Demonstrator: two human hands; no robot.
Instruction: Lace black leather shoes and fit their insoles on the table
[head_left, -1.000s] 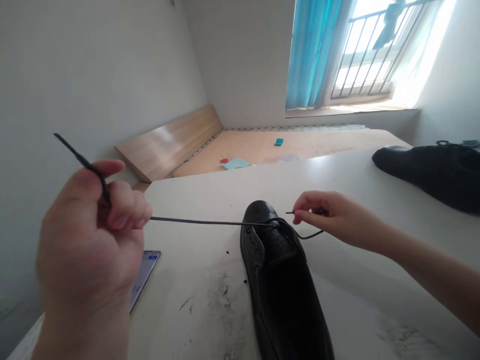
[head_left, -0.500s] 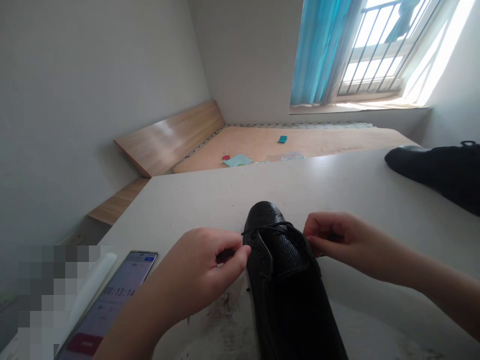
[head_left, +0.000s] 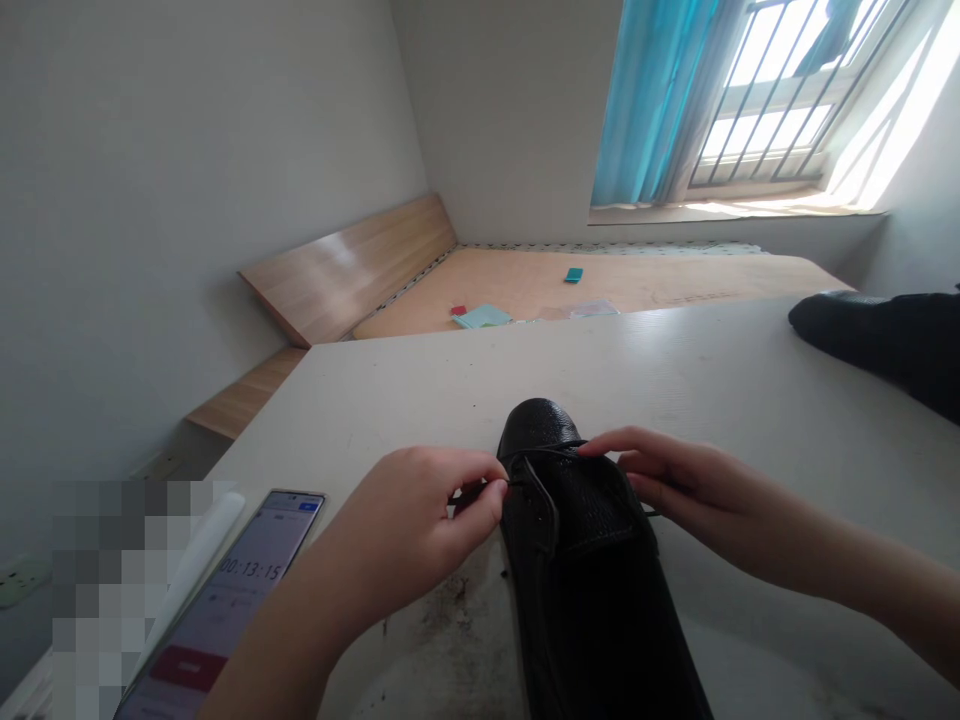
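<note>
A black leather shoe (head_left: 536, 422) rests on the white table with its toe pointing away from me. A thin black shoelace (head_left: 551, 450) crosses the shoe near the toe end of its tongue. My left hand (head_left: 424, 520) pinches a lace end between thumb and forefinger at the left eyelet flap. At the right flap is my right hand (head_left: 694, 490), its forefinger stretched onto the crossing lace. Its thumb and other fingers close at the shoe's side, where a bit of lace pokes out below them; their exact hold is partly hidden.
Another black shoe (head_left: 877, 340) lies at the table's right edge. On the left, a phone (head_left: 247, 590) with a running timer lies beside a white rounded object (head_left: 199, 560). Dark smudges mark the white table (head_left: 390, 390) near the shoe. Beyond stands a bed (head_left: 675, 280) with small items.
My right forefinger has moved left from the shoe's side onto the lace over the tongue. My left hand still pinches at the left flap. The view has shifted slightly.
</note>
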